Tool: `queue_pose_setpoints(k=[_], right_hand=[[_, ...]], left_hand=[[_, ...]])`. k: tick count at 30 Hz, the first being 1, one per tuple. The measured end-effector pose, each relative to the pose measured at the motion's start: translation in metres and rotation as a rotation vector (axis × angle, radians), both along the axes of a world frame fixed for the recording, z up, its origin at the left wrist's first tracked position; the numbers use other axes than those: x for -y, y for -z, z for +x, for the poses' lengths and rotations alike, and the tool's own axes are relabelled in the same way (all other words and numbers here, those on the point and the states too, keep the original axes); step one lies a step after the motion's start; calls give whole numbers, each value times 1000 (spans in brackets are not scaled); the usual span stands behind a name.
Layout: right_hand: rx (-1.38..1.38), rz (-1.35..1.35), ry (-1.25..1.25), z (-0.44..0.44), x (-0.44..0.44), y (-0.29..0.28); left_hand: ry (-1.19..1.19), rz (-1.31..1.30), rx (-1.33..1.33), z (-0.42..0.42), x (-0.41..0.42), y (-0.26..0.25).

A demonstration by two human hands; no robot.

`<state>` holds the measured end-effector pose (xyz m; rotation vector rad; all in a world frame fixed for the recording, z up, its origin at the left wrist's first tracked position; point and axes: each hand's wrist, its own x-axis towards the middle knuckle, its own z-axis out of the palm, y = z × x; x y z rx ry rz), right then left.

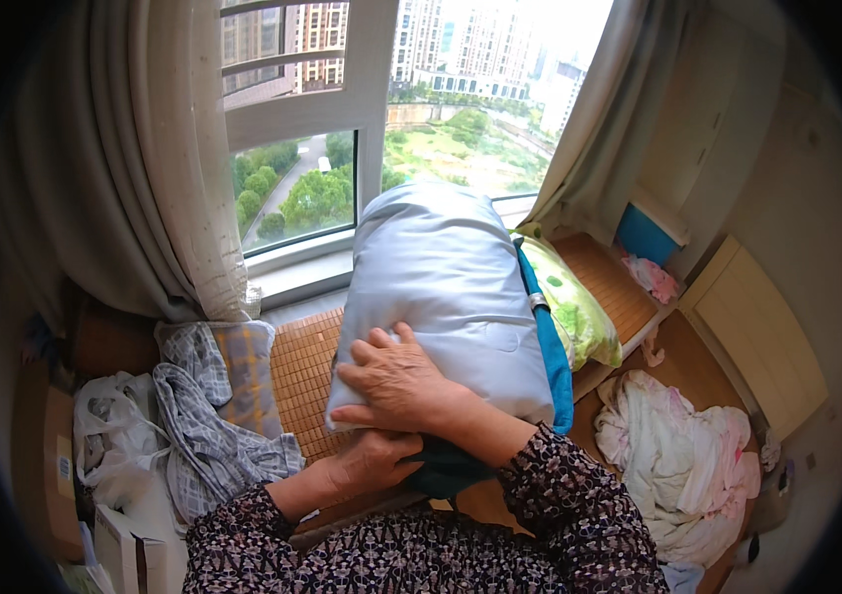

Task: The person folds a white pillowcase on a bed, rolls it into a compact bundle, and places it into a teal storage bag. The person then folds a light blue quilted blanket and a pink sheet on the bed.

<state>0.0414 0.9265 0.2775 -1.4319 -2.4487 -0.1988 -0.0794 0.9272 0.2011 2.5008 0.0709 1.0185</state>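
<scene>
A plump, pale blue-grey pillow or folded quilt with a smooth, shiny cover lies in front of me, its far end near the window. My right hand rests on its near left corner, palm down with fingers spread. Below it, my left hand is curled at the near edge, closed on dark teal fabric. What its fingertips hold is partly hidden. A teal strip with a silvery band runs along the right side.
A bamboo mat covers the window seat. Left are grey checked cloth, plastic bags and a white box. A green patterned pillow lies right, with crumpled pale bedding lower down. Curtains flank the window.
</scene>
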Motion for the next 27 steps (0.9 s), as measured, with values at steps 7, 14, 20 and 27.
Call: queue_pose_setpoints(k=[7, 14, 20, 27], right_hand=[[58, -155, -120, 73, 45, 45], [-63, 172, 104, 95, 49, -49], [80, 168, 382, 117, 42, 90], [-25, -8, 377, 125, 76, 58]], left_hand=[[106, 248, -82, -17, -28, -32], [268, 353, -84, 9, -43, -65], [438, 374, -48, 42, -38, -46], [512, 54, -652, 34, -97, -59]])
